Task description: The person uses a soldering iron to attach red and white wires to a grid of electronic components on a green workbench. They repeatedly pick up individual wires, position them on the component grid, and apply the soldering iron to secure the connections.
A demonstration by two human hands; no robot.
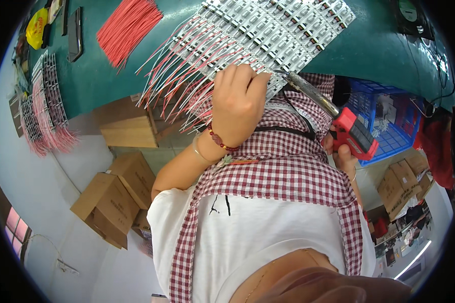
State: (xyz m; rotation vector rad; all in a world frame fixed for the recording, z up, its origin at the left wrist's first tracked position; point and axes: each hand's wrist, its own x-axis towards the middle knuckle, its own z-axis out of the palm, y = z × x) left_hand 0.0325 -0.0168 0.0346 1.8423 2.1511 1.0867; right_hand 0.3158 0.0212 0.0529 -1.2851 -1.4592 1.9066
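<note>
- Checked red-and-white apron (283, 171) over a white shirt sits closest to the lens, filling the lower centre.
- Left hand (237, 103): fingers curled together, knuckles up, pressing on the near edge of the white panel of small circuit strips (273, 30). One red bead bracelet (220, 140) plus one thin bangle at the wrist.
- Right hand (341, 151): wrapped tight around the red grip of one soldering iron (333, 113). Metal barrel runs up-left; tip lands at the panel's near edge, just beside the left hand's fingertips.
- Panel lies on the green table (374, 48), top centre, tilted. Strips in many rows, too dense to count. Red and white lead wires (179, 76) fan out from its left and near edges, some hanging past the table edge.
- One loose bundle of red wires (126, 28) on the table, left of the panel, apart from it.
- One dark flat device (76, 33) further left; one yellow bag (36, 28) near the table's far-left end.
- One more batch of wired strips (43, 103) at the far-left table edge, pink leads hanging down.
- One blue plastic crate (389, 121) right of the iron, below table level.
- Cardboard boxes: at least three on the left floor (111, 202), at least two on the right (402, 182).
- Black cables (435, 60) trail at the table's right end.
</note>
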